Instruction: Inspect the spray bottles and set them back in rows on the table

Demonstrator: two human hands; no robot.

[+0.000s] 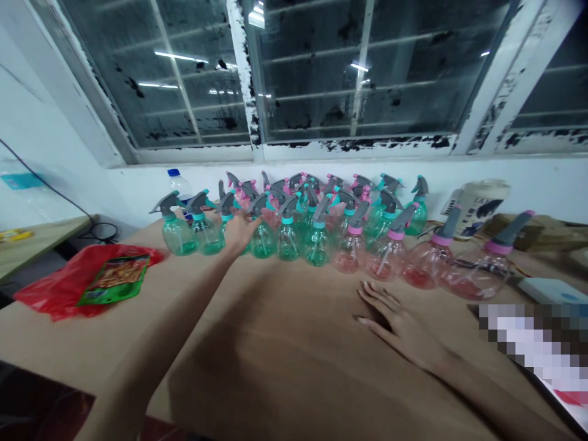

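Note:
Rows of see-through spray bottles with grey trigger heads stand on the table, green ones on the left and pink ones on the right. My left hand reaches into the front row, its fingers closed at the neck of a green spray bottle that it partly hides. Just right of those fingers is another green spray bottle. My right hand lies flat on the tabletop with fingers spread, holding nothing. Nearest to it is a pink spray bottle in the front row.
A red plastic bag with a green snack packet lies at left. Behind the bottles stand a blue-capped bottle and, at right, a printed paper cup. A white box sits at the right edge. A barred window runs behind the table.

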